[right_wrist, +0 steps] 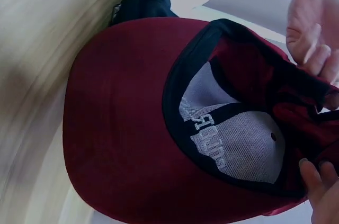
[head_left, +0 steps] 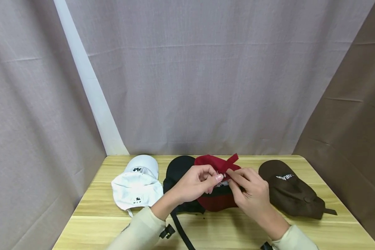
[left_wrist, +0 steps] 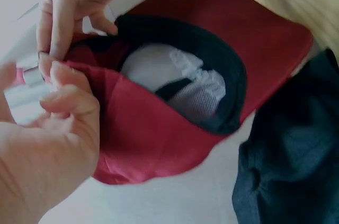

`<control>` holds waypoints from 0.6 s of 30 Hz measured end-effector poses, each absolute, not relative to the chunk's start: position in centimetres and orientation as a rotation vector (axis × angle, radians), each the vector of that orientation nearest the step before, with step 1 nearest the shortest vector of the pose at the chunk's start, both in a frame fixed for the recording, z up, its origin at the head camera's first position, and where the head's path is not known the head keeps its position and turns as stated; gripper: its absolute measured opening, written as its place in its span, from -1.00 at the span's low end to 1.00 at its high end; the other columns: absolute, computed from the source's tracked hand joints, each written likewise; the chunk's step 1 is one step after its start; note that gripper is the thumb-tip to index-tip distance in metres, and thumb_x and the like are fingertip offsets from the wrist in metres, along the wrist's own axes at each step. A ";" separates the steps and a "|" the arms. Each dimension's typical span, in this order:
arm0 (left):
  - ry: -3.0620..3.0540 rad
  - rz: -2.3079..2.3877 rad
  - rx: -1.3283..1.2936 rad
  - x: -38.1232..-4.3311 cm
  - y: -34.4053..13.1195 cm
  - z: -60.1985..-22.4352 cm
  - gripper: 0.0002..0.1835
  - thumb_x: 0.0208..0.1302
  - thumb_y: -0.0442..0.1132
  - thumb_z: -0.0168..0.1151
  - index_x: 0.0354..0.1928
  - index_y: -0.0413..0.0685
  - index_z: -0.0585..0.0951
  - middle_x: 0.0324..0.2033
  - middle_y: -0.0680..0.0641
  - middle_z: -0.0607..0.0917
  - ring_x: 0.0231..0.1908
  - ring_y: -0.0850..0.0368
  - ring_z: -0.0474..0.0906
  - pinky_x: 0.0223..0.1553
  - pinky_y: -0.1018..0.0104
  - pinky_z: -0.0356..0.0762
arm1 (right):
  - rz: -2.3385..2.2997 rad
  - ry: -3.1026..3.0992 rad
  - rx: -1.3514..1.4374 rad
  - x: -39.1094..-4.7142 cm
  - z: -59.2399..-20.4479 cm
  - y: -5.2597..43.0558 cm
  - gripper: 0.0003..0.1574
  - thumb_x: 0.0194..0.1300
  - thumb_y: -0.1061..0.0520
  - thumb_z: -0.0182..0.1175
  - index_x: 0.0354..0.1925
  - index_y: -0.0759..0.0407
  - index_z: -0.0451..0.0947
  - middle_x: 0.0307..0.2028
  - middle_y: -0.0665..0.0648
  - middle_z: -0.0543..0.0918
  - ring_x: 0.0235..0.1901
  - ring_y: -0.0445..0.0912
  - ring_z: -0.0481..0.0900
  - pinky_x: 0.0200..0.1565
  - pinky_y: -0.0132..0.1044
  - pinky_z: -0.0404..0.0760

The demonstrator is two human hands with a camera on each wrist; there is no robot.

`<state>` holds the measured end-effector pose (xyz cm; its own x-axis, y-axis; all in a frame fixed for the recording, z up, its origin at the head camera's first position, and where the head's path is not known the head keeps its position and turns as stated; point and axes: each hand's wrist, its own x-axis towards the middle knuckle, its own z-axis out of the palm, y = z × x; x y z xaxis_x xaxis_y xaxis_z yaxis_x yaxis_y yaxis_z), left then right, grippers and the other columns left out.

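Both hands are at the back edge of a red baseball cap, whose brim points toward the person with its inside showing. The left hand pinches the edge near the strap between thumb and fingers. Opposite it, the right hand pinches the same edge with thumb and fingertips. A red strap end sticks up beyond the fingers. The right wrist view shows the black sweatband and the white mesh lining. Fingers hide most of the strap's fastening; a small silvery piece shows beside it.
A black cap lies just left of the red one, with a long black strap nearer the person. Further left is a white cap; a dark brown cap lies at the right. Grey curtains stand behind the wooden table.
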<state>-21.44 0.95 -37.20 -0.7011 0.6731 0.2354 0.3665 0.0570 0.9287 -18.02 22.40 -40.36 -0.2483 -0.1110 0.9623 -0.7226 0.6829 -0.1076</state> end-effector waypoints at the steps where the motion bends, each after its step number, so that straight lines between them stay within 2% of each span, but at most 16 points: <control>1: 2.076 1.705 1.044 -21.4 1.1 -37.2 -0.70 0.58 -0.10 0.22 -0.23 -0.22 0.62 -0.59 0.07 0.56 -0.51 0.33 0.49 -0.39 0.47 0.45 | 0.637 -1.744 0.677 -18.0 -40.4 22.4 -0.67 0.46 0.09 0.24 -0.27 0.23 0.86 -0.43 0.08 0.75 -0.44 -0.05 0.60 -0.46 -0.30 0.51; 4: 2.058 1.752 1.032 -21.3 1.3 -37.2 -0.66 0.58 -0.11 0.19 -0.28 -0.27 0.61 -0.62 0.06 0.52 -0.53 0.31 0.45 -0.40 0.46 0.43 | 0.578 -1.725 0.697 -18.0 -40.3 22.3 -0.58 0.54 0.03 0.18 -0.29 0.22 0.87 -0.45 0.07 0.73 -0.50 -0.07 0.55 -0.56 -0.33 0.47; 10: 1.987 1.754 1.059 -21.3 1.0 -37.4 -0.77 0.55 -0.24 0.14 -0.21 -0.30 0.61 -0.54 -0.08 0.51 -0.49 0.24 0.44 -0.37 0.41 0.44 | 0.540 -1.688 0.733 -17.9 -40.3 22.3 -0.59 0.55 0.05 0.19 -0.28 0.23 0.87 -0.47 0.08 0.71 -0.53 -0.08 0.51 -0.58 -0.34 0.44; 13: 2.002 1.720 1.071 -21.3 0.9 -37.4 -0.76 0.56 -0.23 0.12 -0.19 -0.32 0.58 -0.56 -0.05 0.45 -0.54 0.25 0.34 -0.42 0.44 0.36 | 0.544 -1.661 0.759 -18.0 -40.2 22.1 -0.60 0.55 0.08 0.19 -0.29 0.25 0.86 -0.49 0.08 0.71 -0.53 -0.08 0.50 -0.58 -0.36 0.43; 16: 2.038 1.693 1.077 -21.4 0.9 -37.4 -0.71 0.59 -0.19 0.13 -0.26 -0.30 0.55 -0.60 0.06 0.39 -0.61 0.27 0.24 -0.50 0.45 0.23 | 0.537 -1.640 0.773 -18.1 -40.1 21.8 -0.61 0.52 0.13 0.18 -0.35 0.25 0.84 -0.51 0.07 0.70 -0.54 -0.08 0.50 -0.59 -0.36 0.43; 18: 2.059 1.683 1.092 -21.4 0.9 -37.4 -0.67 0.62 -0.17 0.12 -0.31 -0.29 0.52 -0.62 0.07 0.38 -0.64 0.32 0.20 -0.53 0.43 0.19 | 0.530 -1.635 0.774 -18.2 -40.1 21.7 -0.62 0.50 0.15 0.17 -0.38 0.24 0.83 -0.52 0.07 0.69 -0.54 -0.09 0.49 -0.60 -0.37 0.41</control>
<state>-21.40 0.87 -37.42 -0.6812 0.6889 0.2478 0.3798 0.0432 0.9241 -18.16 21.68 -40.07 -0.0888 -0.1989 0.9760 -0.7338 0.6757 0.0709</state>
